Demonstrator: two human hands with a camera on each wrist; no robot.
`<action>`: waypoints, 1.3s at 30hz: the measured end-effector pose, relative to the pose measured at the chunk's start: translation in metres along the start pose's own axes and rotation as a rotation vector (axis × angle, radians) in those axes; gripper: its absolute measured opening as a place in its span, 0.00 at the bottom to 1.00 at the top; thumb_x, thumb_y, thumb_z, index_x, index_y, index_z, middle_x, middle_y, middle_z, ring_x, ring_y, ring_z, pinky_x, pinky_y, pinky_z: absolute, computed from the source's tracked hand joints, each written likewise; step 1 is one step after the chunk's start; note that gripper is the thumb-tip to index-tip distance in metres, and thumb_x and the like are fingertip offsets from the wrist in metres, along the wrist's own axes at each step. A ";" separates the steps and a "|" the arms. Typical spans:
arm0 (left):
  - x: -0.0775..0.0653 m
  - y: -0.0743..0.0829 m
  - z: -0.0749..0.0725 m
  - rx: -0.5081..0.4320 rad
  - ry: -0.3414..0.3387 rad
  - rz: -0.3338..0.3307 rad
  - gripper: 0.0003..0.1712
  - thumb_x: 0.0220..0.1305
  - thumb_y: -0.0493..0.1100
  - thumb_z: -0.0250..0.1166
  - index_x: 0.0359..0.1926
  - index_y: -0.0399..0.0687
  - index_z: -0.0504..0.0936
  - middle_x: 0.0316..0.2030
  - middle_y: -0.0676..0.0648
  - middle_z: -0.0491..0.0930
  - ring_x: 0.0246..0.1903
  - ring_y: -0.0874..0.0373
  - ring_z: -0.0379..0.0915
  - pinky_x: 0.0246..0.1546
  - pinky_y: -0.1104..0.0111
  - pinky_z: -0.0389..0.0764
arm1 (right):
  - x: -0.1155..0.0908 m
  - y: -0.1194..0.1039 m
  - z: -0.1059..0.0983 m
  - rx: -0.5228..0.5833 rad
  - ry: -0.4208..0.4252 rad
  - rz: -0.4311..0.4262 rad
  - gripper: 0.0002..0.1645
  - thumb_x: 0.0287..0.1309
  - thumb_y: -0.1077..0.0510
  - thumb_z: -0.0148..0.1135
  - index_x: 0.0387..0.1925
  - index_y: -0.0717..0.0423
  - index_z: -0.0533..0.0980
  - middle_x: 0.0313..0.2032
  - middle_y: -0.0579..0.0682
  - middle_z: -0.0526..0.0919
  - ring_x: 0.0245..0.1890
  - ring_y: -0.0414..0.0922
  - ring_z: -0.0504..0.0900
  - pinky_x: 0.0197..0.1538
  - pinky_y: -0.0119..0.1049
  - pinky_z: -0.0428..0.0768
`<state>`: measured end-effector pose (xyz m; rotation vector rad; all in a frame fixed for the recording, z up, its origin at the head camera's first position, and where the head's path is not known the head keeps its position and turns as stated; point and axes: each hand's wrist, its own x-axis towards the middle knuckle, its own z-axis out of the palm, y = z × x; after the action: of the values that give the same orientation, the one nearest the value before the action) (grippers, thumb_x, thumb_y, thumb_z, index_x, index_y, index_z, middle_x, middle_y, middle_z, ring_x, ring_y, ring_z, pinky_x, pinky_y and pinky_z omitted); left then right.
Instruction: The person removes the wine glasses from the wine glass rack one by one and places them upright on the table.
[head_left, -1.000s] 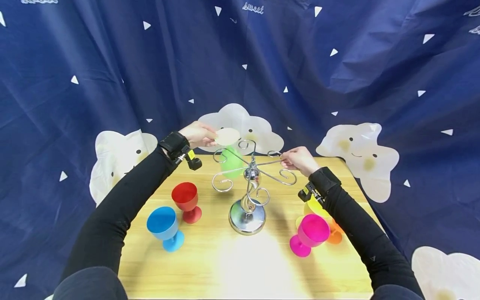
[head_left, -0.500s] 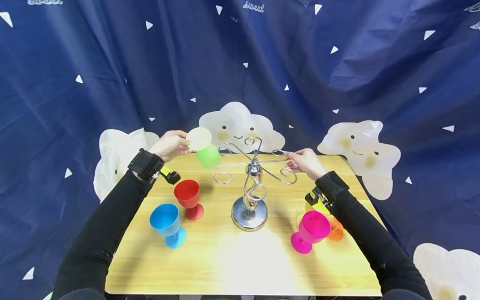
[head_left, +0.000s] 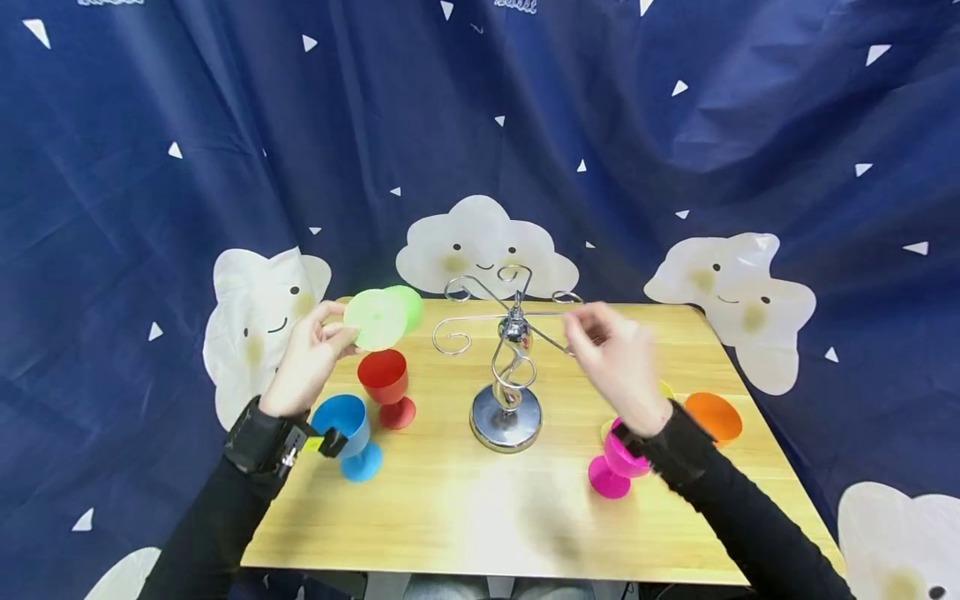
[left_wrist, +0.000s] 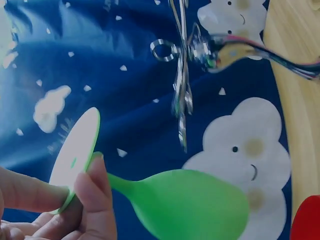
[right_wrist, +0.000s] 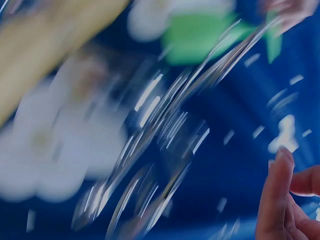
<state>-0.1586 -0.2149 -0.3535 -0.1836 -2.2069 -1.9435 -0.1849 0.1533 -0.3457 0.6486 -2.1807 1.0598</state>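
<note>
My left hand (head_left: pixel 311 354) pinches a green plastic goblet (left_wrist: pixel 192 205) by the edge of its round foot, between thumb and fingers. The goblet is tipped over, its foot facing the head camera and its bowl behind it. It hangs left of a chrome rack (head_left: pixel 506 425) with curled wire arms on a round base. My right hand (head_left: pixel 618 358), blurred by motion, is at the rack's right side with bent fingers and nothing in them. In the right wrist view its fingers (right_wrist: pixel 275 195) show apart from the blurred rack arms.
On the left of the wooden table (head_left: pixel 450 533) stand a red goblet (head_left: pixel 384 379) and a blue goblet (head_left: pixel 348 425). To the right are a pink goblet (head_left: pixel 611 467), an orange one (head_left: pixel 712 417) and a mostly hidden yellow one. A dark blue curtain (head_left: pixel 420 100) hangs behind.
My left hand has carried the green goblet left and nearer to me, turning its foot toward the head camera. My right hand has let go of the rack arm and come back toward me.
</note>
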 end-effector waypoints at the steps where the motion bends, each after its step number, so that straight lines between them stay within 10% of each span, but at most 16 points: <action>1: -0.009 0.000 0.002 0.015 0.019 0.029 0.12 0.68 0.31 0.56 0.50 0.32 0.68 0.31 0.56 0.84 0.30 0.63 0.81 0.39 0.74 0.82 | -0.006 -0.011 0.004 0.067 -0.045 -0.010 0.03 0.59 0.63 0.64 0.33 0.59 0.82 0.22 0.46 0.84 0.19 0.38 0.81 0.24 0.23 0.76; 12: -0.119 -0.032 0.036 0.222 0.213 0.295 0.13 0.60 0.20 0.58 0.46 0.29 0.73 0.33 0.38 0.83 0.30 0.64 0.80 0.33 0.75 0.82 | -0.063 -0.082 0.070 0.512 -0.734 0.229 0.21 0.68 0.47 0.56 0.52 0.59 0.78 0.42 0.48 0.86 0.40 0.34 0.83 0.45 0.27 0.81; 16: -0.145 -0.056 0.051 0.299 0.218 0.531 0.10 0.57 0.19 0.59 0.41 0.25 0.74 0.35 0.35 0.82 0.37 0.66 0.81 0.38 0.76 0.82 | -0.071 -0.089 0.092 0.639 -0.878 0.351 0.30 0.69 0.42 0.51 0.62 0.58 0.71 0.50 0.49 0.83 0.47 0.35 0.81 0.49 0.28 0.78; 21: -0.158 -0.072 0.071 0.324 0.236 0.831 0.13 0.69 0.35 0.57 0.35 0.23 0.75 0.33 0.35 0.81 0.40 0.60 0.81 0.43 0.78 0.80 | -0.077 -0.089 0.113 0.952 -0.937 0.450 0.43 0.69 0.36 0.47 0.73 0.57 0.52 0.64 0.54 0.72 0.61 0.40 0.73 0.60 0.34 0.73; 27: -0.152 -0.069 0.080 0.255 0.124 1.125 0.09 0.66 0.26 0.50 0.36 0.20 0.76 0.34 0.29 0.80 0.36 0.46 0.79 0.39 0.71 0.82 | -0.075 -0.085 0.122 1.195 -0.759 0.573 0.42 0.67 0.46 0.56 0.72 0.54 0.50 0.63 0.60 0.70 0.59 0.50 0.76 0.57 0.43 0.78; 33: -0.156 -0.087 0.076 0.379 0.045 1.013 0.14 0.65 0.25 0.46 0.43 0.20 0.76 0.43 0.28 0.79 0.44 0.43 0.77 0.50 0.70 0.79 | -0.075 -0.079 0.128 1.228 -0.655 0.573 0.40 0.63 0.58 0.62 0.71 0.51 0.53 0.59 0.61 0.73 0.54 0.53 0.79 0.51 0.50 0.81; 36: -0.160 -0.103 0.072 0.441 0.076 0.791 0.22 0.51 0.20 0.48 0.50 0.20 0.73 0.49 0.27 0.76 0.49 0.56 0.77 0.54 0.78 0.74 | -0.080 -0.072 0.136 1.147 -0.630 0.507 0.44 0.58 0.59 0.67 0.70 0.48 0.52 0.59 0.58 0.72 0.55 0.50 0.78 0.52 0.45 0.81; 39: -0.162 -0.112 0.069 0.313 0.090 0.520 0.38 0.42 0.14 0.47 0.61 0.21 0.63 0.56 0.24 0.69 0.57 0.63 0.71 0.56 0.79 0.71 | -0.088 -0.060 0.149 1.074 -0.622 0.432 0.48 0.56 0.62 0.69 0.69 0.45 0.50 0.59 0.57 0.70 0.56 0.49 0.78 0.53 0.41 0.80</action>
<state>-0.0302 -0.1552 -0.5067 -0.5461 -2.0976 -1.2950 -0.1320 0.0119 -0.4495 1.0807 -2.1373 2.6014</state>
